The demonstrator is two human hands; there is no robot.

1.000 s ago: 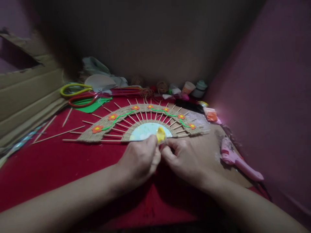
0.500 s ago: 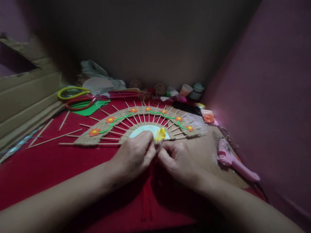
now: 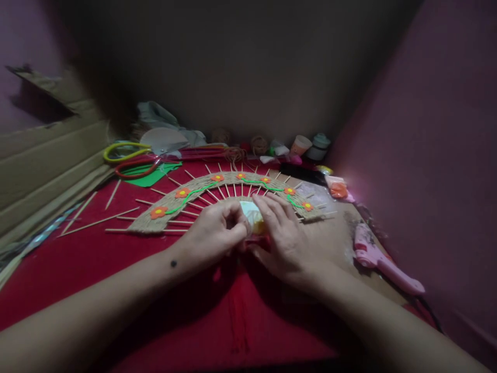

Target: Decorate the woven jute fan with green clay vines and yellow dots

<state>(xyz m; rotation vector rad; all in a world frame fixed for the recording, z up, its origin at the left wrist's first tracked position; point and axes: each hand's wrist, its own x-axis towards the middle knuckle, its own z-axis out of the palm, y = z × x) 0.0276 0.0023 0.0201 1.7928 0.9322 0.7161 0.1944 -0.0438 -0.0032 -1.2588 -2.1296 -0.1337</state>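
My left hand (image 3: 219, 228) is closed in a pinch at the edge of a small clear packet with something yellow in it (image 3: 259, 227). My right hand (image 3: 285, 235) has its fingers stretched out against the packet's right side and partly hides it. Behind both hands lies a fan-shaped craft piece of thin sticks and woven twine (image 3: 155, 224). Orange flowers (image 3: 182, 192) and a wavy green vine (image 3: 192, 191) decorate its outer band. Its pale blue centre (image 3: 248, 208) is mostly covered by my hands.
A pink glue gun (image 3: 382, 261) rests on a brown board (image 3: 330, 248) at the right. Scissors (image 3: 135, 166) lie on green sheets (image 3: 155, 175) at back left. Loose sticks (image 3: 99, 221) are on the red cloth (image 3: 155, 316). An orange packet (image 3: 337, 187) sits back right.
My right hand has gone from a pinch to stretched fingers beside the packet. The yellow packet has dropped lower between my hands. The view has shifted slightly.
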